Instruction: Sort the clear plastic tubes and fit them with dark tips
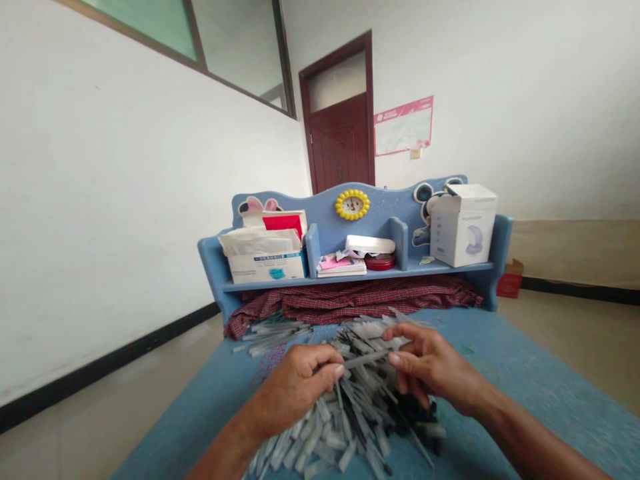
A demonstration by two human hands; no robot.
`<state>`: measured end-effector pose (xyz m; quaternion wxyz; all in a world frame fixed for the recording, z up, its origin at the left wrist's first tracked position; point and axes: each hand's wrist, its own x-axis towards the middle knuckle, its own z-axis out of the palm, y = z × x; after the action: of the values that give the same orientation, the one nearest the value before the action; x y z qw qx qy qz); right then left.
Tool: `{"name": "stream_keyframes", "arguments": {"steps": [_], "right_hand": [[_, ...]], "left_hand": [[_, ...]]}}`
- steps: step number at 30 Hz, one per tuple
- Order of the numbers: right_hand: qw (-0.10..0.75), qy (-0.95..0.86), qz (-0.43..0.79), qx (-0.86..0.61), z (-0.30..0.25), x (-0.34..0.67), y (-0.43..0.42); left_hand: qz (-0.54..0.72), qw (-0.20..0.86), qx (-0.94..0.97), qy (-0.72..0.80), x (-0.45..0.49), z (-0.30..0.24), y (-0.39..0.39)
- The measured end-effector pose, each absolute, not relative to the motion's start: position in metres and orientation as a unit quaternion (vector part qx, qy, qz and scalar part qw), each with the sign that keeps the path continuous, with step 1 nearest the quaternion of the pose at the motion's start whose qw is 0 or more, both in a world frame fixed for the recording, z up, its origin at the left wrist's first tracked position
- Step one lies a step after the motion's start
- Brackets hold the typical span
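A big heap of thin grey and clear plastic sticks (345,413) lies on the blue desk (525,393) in front of me. My left hand (295,383) is closed in a pinch on one end of a single grey stick (364,361). My right hand (430,367) pinches the other end of that same stick, just above the heap. Both hands hover close together over the middle of the pile. Some darker pieces (415,410) lie under my right wrist.
A red checked cloth (350,300) lies behind the heap under the desk's blue shelf (360,273). The shelf holds a mask box (265,263), papers, a red tin, a white carton (463,227) and a yellow clock (353,204). A brown door (343,133) is behind.
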<state>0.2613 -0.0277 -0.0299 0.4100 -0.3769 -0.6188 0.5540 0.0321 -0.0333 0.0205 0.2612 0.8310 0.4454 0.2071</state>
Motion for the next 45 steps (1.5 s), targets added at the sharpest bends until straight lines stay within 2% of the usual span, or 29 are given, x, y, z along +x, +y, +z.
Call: {"name": "stream_keyframes", "arguments": {"steps": [16,22,35,45], "right_hand": [[0.385,-0.587,0.584,-0.408,-0.032,0.26,-0.027],[0.396,-0.581,0.613,-0.361,-0.03,0.264,-0.025],[0.472,-0.564,0.588,-0.337,-0.023,0.268,-0.026],[0.517,-0.516,0.591,-0.342,-0.023,0.267,-0.024]], "left_hand": [[0.204,0.268,0.834,0.437,0.034,0.022,-0.034],[0.189,0.276,0.836,0.435,0.035,0.023,-0.034],[0.178,0.322,0.825,0.43,0.031,0.019,-0.031],[0.178,0.306,0.827,0.436,0.034,0.022,-0.033]]}}
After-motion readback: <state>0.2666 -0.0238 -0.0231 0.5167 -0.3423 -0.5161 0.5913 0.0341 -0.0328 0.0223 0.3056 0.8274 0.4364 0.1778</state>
